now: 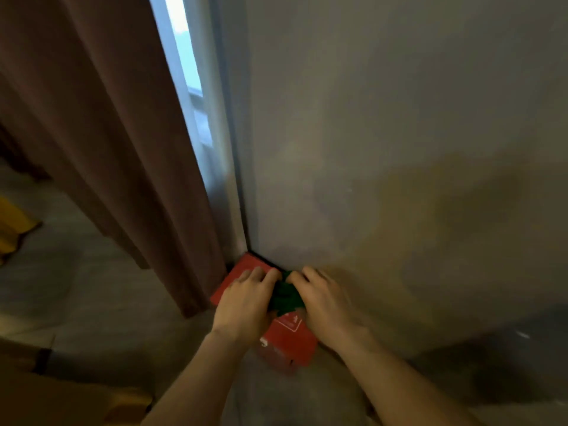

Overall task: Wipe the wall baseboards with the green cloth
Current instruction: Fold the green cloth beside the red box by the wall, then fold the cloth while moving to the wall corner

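A bunched green cloth (pixel 285 295) lies on top of a red box (pixel 287 342) at the foot of the grey wall (pixel 399 149). My left hand (pixel 246 302) grips the cloth's left side and my right hand (pixel 322 299) grips its right side, fingers curled into the fabric. The hands nearly touch at the fingertips, close against the wall. A dark strip at the wall's foot (pixel 261 259) shows just behind the box; most of the baseboard is hidden by the box and my hands. The picture is blurred.
A brown curtain (pixel 107 149) hangs at the left, reaching the floor beside the box. A bright window strip (pixel 190 87) shows between curtain and wall. A yellow object (pixel 12 226) lies on the grey floor (pixel 92 287) at the far left.
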